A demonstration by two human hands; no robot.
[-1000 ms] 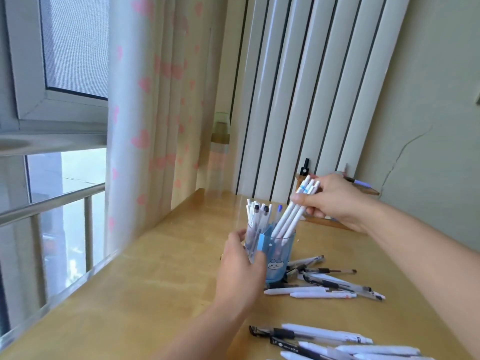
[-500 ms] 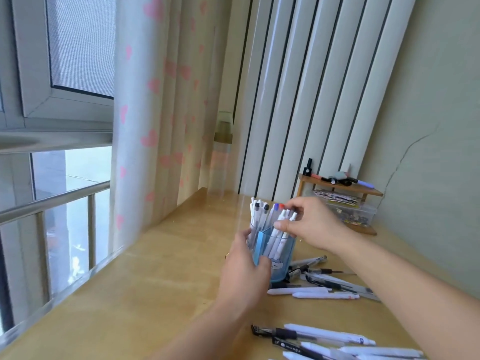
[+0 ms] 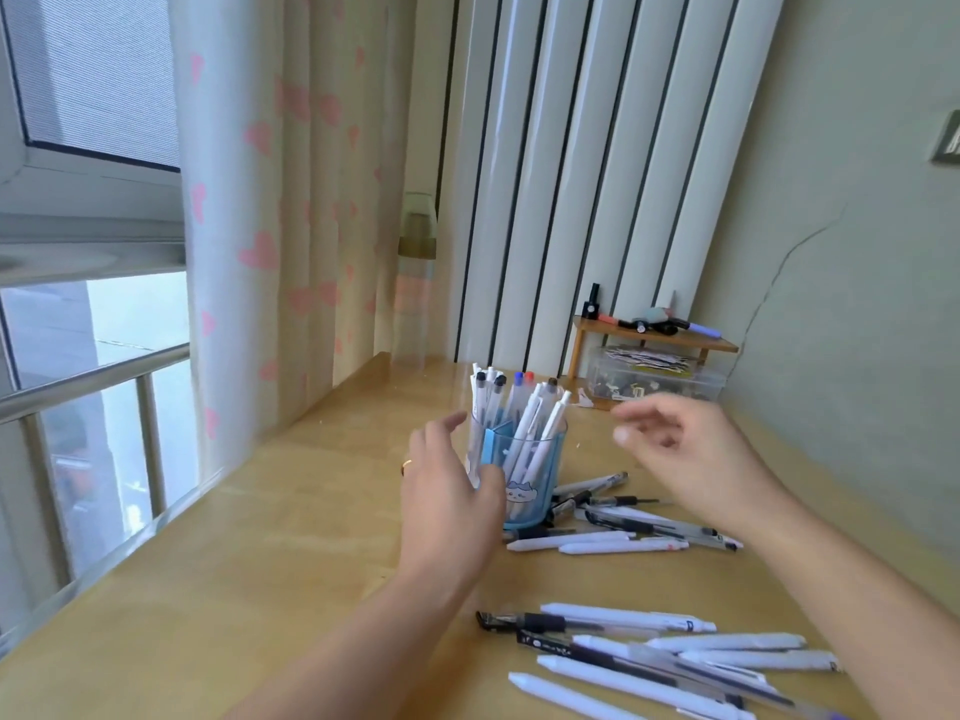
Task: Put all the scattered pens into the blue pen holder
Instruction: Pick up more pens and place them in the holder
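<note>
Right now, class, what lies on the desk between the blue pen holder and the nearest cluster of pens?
In the head view, bare desk separates the blue pen holder from the near pens, apart from the loose pens at its base.

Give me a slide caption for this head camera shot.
Left hand beside the blue pen holder, right hand open above scattered pens.

No wording can be read anywhere here. The blue pen holder (image 3: pixel 524 475) carries only a small cartoon cat face low on its front. A black pen (image 3: pixel 561 648) near the front of the desk bears pale print, too small to read.
</note>
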